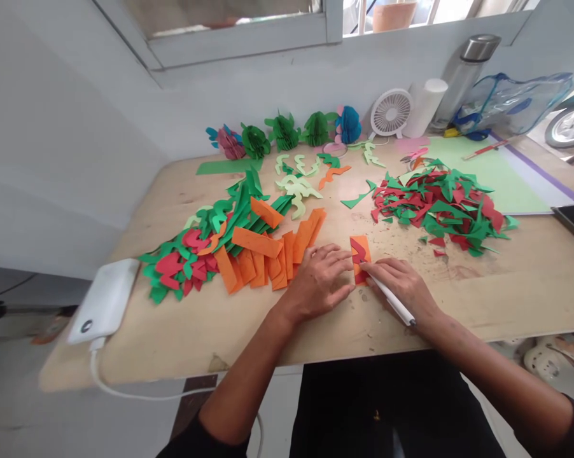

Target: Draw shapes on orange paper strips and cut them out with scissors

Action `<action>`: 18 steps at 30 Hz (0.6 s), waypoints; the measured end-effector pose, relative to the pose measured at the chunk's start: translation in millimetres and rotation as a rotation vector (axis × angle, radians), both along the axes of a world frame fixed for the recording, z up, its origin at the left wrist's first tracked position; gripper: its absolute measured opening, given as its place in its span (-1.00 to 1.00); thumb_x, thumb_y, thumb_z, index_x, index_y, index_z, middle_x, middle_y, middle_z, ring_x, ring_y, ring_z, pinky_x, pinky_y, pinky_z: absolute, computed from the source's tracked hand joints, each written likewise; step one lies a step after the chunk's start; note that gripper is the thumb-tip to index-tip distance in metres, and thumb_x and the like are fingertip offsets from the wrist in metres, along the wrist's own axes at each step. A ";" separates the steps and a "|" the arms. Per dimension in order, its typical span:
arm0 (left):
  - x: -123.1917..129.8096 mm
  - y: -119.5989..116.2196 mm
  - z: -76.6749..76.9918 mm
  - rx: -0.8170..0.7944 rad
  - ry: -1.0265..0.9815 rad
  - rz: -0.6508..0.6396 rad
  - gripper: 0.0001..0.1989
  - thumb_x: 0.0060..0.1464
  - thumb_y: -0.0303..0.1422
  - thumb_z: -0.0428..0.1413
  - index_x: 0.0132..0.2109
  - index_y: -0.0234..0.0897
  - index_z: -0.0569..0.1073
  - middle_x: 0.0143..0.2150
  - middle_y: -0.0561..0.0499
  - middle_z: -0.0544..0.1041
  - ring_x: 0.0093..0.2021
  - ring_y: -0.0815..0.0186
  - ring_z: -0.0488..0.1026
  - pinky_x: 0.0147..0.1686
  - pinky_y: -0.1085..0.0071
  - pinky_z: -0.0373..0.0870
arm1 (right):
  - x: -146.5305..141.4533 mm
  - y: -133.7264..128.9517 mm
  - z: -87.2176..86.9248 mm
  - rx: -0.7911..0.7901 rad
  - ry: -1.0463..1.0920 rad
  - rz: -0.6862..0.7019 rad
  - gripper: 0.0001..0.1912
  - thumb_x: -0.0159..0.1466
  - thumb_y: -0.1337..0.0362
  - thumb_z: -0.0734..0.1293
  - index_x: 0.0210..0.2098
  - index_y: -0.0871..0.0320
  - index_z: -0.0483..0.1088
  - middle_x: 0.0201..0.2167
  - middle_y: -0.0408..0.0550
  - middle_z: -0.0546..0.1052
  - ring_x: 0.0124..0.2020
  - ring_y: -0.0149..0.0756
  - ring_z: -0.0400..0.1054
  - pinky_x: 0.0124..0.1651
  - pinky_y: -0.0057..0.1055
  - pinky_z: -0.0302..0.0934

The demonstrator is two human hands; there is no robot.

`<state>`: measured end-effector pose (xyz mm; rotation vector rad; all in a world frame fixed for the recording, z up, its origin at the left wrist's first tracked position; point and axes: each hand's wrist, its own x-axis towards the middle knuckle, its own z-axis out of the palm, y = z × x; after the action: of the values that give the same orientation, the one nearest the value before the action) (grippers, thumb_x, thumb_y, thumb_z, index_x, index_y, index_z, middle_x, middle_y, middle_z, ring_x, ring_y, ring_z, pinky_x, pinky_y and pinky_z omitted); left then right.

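Note:
An orange paper strip (pixel 366 245) lies on the table in front of me, with a red wavy paper cutout (pixel 358 251) on top of it. My left hand (pixel 326 275) rests at the strip's left edge, fingers stretched toward it and thumb apart. A white pen (pixel 392 299) is gripped in my right hand (pixel 405 286), its tip end down by the red cutout; the exact tip is hidden by the fingers. Left of my left hand, several loose orange paper strips (pixel 256 243) overlap beside stacked green strips (pixel 242 219).
Green and red cut shapes (pixel 172 267) pile at the left near a white power bank (pixel 106 298). Scraps (pixel 444 203) heap at the right. Pale green cutouts (pixel 299 187) lie farther back. Paper ornaments (pixel 284 131), a small fan (pixel 391 113) and a bottle (pixel 466 79) line the wall.

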<state>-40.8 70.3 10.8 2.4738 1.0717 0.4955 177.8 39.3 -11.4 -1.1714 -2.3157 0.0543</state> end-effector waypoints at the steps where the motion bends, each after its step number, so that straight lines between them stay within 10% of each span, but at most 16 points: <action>1: -0.4 -2.5 -0.3 -0.001 0.008 -0.017 -0.71 0.15 -0.21 0.08 -0.02 -0.20 0.46 0.19 -0.04 0.45 0.26 0.09 0.23 0.20 0.05 0.07 | 0.4 0.0 0.0 -0.003 0.000 0.002 -0.73 0.38 0.36 0.20 0.00 0.20 0.44 -0.28 0.06 0.62 -0.20 -0.16 0.46 -0.12 -0.22 0.29; 18: -5.4 -3.9 -7.2 -0.001 0.084 -0.129 -0.61 0.16 -0.17 0.04 0.09 -0.16 0.42 0.28 -0.04 0.35 0.30 0.05 0.16 0.25 -0.01 -0.06 | 0.2 0.9 0.3 0.026 0.033 0.013 -0.74 0.35 0.37 0.23 -0.01 0.20 0.44 -0.31 0.05 0.61 -0.23 -0.15 0.46 -0.15 -0.24 0.30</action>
<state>-46.2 66.5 3.6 2.5627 0.9348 0.3539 178.1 40.2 -11.1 -1.1339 -2.2891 0.0472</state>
